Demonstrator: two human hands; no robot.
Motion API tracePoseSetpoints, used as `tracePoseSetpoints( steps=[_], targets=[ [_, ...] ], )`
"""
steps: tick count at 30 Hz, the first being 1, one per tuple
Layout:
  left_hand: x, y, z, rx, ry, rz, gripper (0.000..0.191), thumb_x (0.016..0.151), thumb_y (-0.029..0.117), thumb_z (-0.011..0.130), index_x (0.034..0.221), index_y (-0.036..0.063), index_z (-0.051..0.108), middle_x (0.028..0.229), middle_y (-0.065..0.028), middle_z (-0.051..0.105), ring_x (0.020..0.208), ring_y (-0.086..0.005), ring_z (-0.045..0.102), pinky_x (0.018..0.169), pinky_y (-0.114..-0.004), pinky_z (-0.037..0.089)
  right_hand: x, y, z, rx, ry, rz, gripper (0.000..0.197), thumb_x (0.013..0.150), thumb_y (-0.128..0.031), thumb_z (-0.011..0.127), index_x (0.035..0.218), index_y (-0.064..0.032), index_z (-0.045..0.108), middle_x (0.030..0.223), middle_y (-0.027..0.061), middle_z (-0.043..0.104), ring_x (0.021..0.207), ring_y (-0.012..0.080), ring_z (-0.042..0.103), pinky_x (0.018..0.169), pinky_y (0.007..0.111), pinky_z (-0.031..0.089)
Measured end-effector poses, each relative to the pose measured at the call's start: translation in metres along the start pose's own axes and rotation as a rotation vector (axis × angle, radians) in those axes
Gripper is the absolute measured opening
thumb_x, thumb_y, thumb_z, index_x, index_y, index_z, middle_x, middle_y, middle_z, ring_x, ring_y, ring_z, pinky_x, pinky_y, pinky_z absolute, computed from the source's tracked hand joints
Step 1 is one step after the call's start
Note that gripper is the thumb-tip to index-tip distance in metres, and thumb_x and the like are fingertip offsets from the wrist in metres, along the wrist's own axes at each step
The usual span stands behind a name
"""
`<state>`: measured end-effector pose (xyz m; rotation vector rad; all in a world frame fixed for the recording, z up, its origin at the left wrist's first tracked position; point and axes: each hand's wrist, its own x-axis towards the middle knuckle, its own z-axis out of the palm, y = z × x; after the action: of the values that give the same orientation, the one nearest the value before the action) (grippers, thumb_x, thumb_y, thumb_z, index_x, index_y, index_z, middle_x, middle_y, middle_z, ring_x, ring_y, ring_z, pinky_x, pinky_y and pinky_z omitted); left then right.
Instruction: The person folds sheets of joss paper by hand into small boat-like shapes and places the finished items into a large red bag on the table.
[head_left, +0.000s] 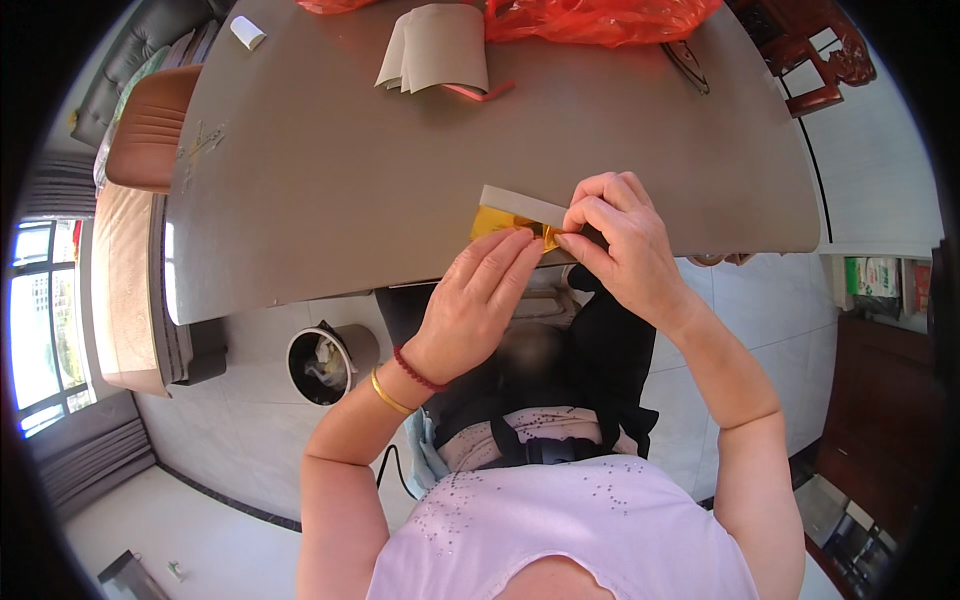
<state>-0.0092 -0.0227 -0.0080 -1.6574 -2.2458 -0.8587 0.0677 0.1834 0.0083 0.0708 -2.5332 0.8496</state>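
Note:
Near the front edge of the brown table (337, 165) lies a strip of grey paper (517, 201) with shiny gold foil (491, 222) along its near side. The fingers of my left hand (472, 304) lie close together, their tips on the foil; the thumb is hidden. My right hand (630, 240) pinches the strip's right end between thumb and index finger, the other fingers curled above. The foil looks creased or folded between the two hands. Its right end is partly covered by my fingers.
At the table's back are a stack of grey paper sheets (442, 49), a red strip (484, 93), a red plastic bag (600, 21), a slim dark tool (686, 67) and a small white piece (247, 32). A brown chair (154, 127) stands left; a waste bin (360, 349) is on the floor.

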Motion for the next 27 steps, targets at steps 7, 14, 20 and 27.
tracePoseSetpoints(
  steps=[7, 14, 20, 27],
  targets=[
    [0.000, 0.001, -0.002, 0.026, -0.027, 0.021, 0.047, 0.080, -0.001, 0.064, 0.126, 0.0030, 0.068, 0.128, -0.0096, 0.063, 0.119, -0.0277, 0.059, 0.098, -0.038, 0.052, 0.002, -0.004, 0.001, -0.036, -0.008, 0.040, 0.018, 0.075, -0.005, 0.078, 0.080, -0.0067, 0.061, 0.098, 0.0056, 0.059, 0.095, 0.0287, 0.056, 0.082, 0.041, 0.047],
    [0.003, -0.001, -0.006, 0.115, -0.066, 0.078, 0.045, 0.081, 0.005, 0.063, 0.125, 0.0037, 0.068, 0.134, -0.0059, 0.062, 0.118, -0.0239, 0.058, 0.098, -0.037, 0.051, 0.003, -0.007, 0.004, -0.016, 0.052, 0.101, 0.019, 0.074, 0.000, 0.077, 0.084, -0.0060, 0.062, 0.100, 0.0079, 0.057, 0.095, 0.0290, 0.056, 0.083, 0.040, 0.048],
    [0.011, -0.004, -0.012, 0.161, -0.121, 0.140, 0.042, 0.081, 0.009, 0.062, 0.122, 0.0037, 0.066, 0.140, -0.0050, 0.060, 0.117, -0.0220, 0.057, 0.097, -0.037, 0.049, -0.011, 0.005, -0.004, -0.042, 0.113, -0.072, 0.024, 0.078, 0.001, 0.072, 0.101, -0.0071, 0.074, 0.103, 0.0042, 0.061, 0.097, 0.0238, 0.057, 0.085, 0.037, 0.047],
    [0.009, -0.002, -0.009, 0.182, -0.106, 0.120, 0.042, 0.081, 0.009, 0.062, 0.123, 0.0040, 0.066, 0.140, -0.0051, 0.061, 0.117, -0.0223, 0.057, 0.099, -0.038, 0.048, -0.031, 0.012, -0.008, -0.365, 0.136, -0.182, 0.024, 0.075, -0.013, 0.072, 0.098, -0.0122, 0.079, 0.108, -0.0023, 0.064, 0.101, 0.0203, 0.057, 0.089, 0.036, 0.043]
  ],
)
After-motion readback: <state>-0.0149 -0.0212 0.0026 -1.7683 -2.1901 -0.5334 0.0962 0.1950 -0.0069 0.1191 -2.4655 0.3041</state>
